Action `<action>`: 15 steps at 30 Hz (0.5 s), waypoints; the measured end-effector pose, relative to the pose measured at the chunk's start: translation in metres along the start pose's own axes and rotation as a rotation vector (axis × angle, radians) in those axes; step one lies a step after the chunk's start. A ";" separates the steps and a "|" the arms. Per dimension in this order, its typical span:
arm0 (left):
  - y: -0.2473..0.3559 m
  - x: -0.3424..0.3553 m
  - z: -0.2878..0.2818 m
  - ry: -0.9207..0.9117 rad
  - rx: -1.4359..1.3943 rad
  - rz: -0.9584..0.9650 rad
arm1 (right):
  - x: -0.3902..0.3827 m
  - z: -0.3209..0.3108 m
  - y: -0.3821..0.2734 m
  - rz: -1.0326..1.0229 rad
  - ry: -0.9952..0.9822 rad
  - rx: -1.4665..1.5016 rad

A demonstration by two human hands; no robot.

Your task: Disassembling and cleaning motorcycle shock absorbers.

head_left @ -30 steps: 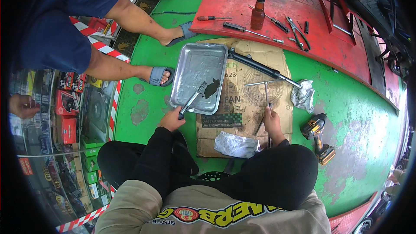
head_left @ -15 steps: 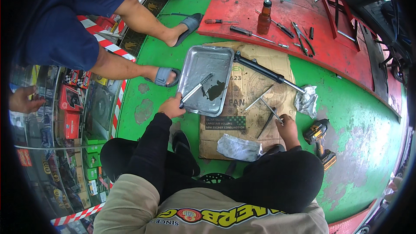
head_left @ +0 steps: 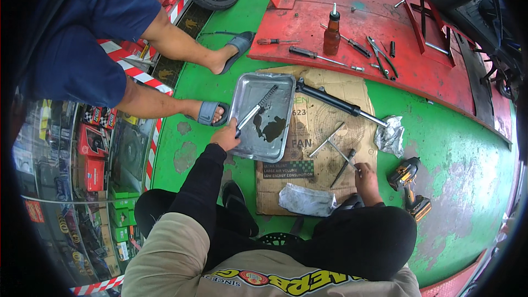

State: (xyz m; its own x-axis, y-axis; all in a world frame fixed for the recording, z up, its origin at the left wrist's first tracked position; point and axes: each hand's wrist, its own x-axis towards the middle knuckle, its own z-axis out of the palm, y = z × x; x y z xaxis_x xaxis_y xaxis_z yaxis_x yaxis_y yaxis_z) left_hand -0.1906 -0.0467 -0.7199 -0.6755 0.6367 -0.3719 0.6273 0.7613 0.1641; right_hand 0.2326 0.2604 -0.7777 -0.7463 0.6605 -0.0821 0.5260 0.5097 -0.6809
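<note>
My left hand [head_left: 225, 136] is closed around the end of a metal rod with a coil spring [head_left: 268, 97] at its far end. The rod slants over a silver metal tray [head_left: 236, 93] with a dark oily puddle in it. My right hand [head_left: 367, 180] grips the stem of a T-handle wrench [head_left: 336, 147], whose crossbar points away from me. A thin dark tool [head_left: 343, 169] lies close to that hand on the flattened cardboard [head_left: 324, 85]. Beyond it rests a black fork tube [head_left: 330, 97] with a shiny end.
White rags [head_left: 305, 199] lie on the cardboard, and another rag [head_left: 389, 133] touches the fork's end. A cordless drill [head_left: 408, 187] sits at right. Pliers [head_left: 380, 58], screwdrivers and an amber bottle [head_left: 331, 38] stand or lie on the red platform [head_left: 308, 0]. A person's sandalled foot [head_left: 212, 113] is beside the tray.
The spring end of the rod has moved farther from me over the tray. The other person's hand at far left has left the view. My right hand keeps its grip on the wrench.
</note>
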 end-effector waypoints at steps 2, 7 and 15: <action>-0.012 0.005 0.011 0.003 0.022 -0.004 | -0.005 0.006 -0.007 -0.051 -0.027 0.037; -0.001 0.024 0.026 0.016 0.032 0.022 | -0.024 0.016 -0.006 0.002 -0.108 0.006; 0.004 0.030 0.037 0.047 0.089 0.008 | -0.034 0.020 -0.005 0.070 -0.123 -0.006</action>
State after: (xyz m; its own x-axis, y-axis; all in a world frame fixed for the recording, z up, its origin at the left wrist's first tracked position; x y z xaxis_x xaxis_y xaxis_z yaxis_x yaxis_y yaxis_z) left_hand -0.1942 -0.0294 -0.7640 -0.6863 0.6498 -0.3268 0.6635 0.7433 0.0846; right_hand 0.2468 0.2244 -0.7865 -0.7519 0.6222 -0.2182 0.5808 0.4683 -0.6658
